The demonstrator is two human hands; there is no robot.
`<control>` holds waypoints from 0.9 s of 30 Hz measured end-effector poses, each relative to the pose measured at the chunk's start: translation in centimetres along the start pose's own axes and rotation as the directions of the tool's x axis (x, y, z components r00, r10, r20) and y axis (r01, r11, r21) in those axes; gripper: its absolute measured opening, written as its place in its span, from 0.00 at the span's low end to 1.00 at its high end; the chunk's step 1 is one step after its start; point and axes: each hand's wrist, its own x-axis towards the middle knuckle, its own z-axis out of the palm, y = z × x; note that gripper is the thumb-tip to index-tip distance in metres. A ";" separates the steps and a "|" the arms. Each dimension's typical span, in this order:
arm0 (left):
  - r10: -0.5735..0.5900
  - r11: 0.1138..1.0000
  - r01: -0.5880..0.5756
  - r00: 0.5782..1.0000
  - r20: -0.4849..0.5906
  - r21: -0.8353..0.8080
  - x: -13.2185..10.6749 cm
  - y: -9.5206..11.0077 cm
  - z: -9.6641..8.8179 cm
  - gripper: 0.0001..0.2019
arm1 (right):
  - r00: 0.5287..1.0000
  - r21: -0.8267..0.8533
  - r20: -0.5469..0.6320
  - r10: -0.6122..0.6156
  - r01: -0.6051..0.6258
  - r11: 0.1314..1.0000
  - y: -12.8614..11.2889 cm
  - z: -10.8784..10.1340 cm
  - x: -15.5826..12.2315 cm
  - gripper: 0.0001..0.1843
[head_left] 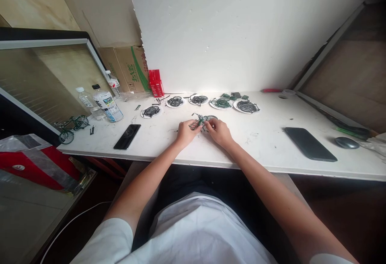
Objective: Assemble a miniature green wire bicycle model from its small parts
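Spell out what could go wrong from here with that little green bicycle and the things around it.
1. The little green bicycle sits between the fingers of the left hand and right hand; its thin parts might bend or slip.
2. Small dark parts lie loose by the plates and could get scattered.
3. The black phone lies near the front edge of the table and might be nudged off.

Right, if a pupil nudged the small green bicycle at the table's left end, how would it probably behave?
The small green bicycle would likely roll, given its spoked wheels. Its slender, open build suggests it's light. Being narrow, it could tip sideways.
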 end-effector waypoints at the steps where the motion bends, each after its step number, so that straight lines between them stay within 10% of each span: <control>1: 0.000 1.000 0.000 1.000 -0.007 0.017 0.0 0.0 0.0 0.10 | 1.000 0.005 -0.012 -0.002 0.002 1.000 0.0 0.0 0.0 0.18; 27: 0.115 0.989 -0.111 0.993 -0.031 0.099 -0.1 0.2 -0.1 0.05 | 0.994 0.040 -0.067 -0.085 0.088 0.995 0.1 0.1 0.0 0.08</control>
